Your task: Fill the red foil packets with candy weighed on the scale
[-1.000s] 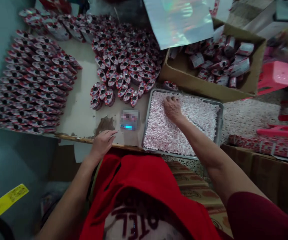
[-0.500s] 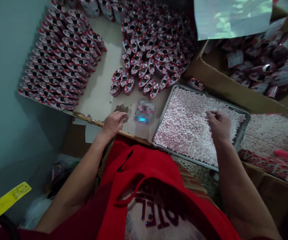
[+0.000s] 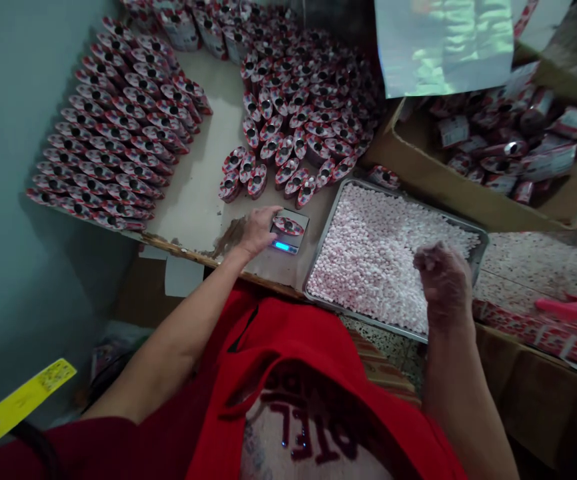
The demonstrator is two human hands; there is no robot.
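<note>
Seen from the head camera, looking down past a red shirt, the left hand (image 3: 257, 230) rests at the near edge of a worn table (image 3: 193, 200). Its fingers (image 3: 270, 215) lie loosely open and touch the left side of a small scale (image 3: 288, 233) with a lit blue display. A red and white packet (image 3: 288, 225) stands open-mouthed on the scale, its long axis running left to right, just right of those fingertips. The left hand is far nearer to it than the right. The right hand (image 3: 443, 280) hovers curled into a loose fist above the near right corner of a metal tray (image 3: 319, 235) heaped with small pink and white candies (image 3: 378, 253); motion blur hides whether it holds any. More packets stand in rows beyond, and a cardboard box (image 3: 418, 173) sits behind the tray.
</note>
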